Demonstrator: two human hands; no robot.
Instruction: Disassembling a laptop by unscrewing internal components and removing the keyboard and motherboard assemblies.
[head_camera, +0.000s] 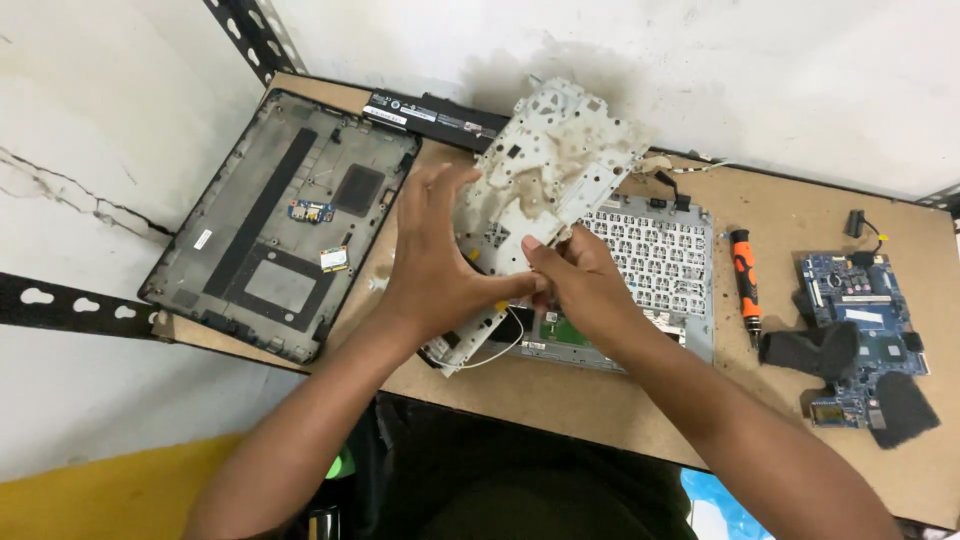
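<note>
Stained metal backing plate (545, 170) is what we hold tilted above the middle of the tabletop (600, 400): our left hand (430, 270) cups its lower left edge with spread fingers, our right hand (580, 285) pinches its lower edge. We judge we are lifting it off the keyboard frame (660, 265) beneath; a white wire (495, 352) at its lower corner may tether it, so separating calls for care. Outward, a dark bottom case (270, 220) lies at the left edge, a battery (430, 112) along the far edge, an orange screwdriver (745, 280) and blue circuit board (860, 330) rightward.
</note>
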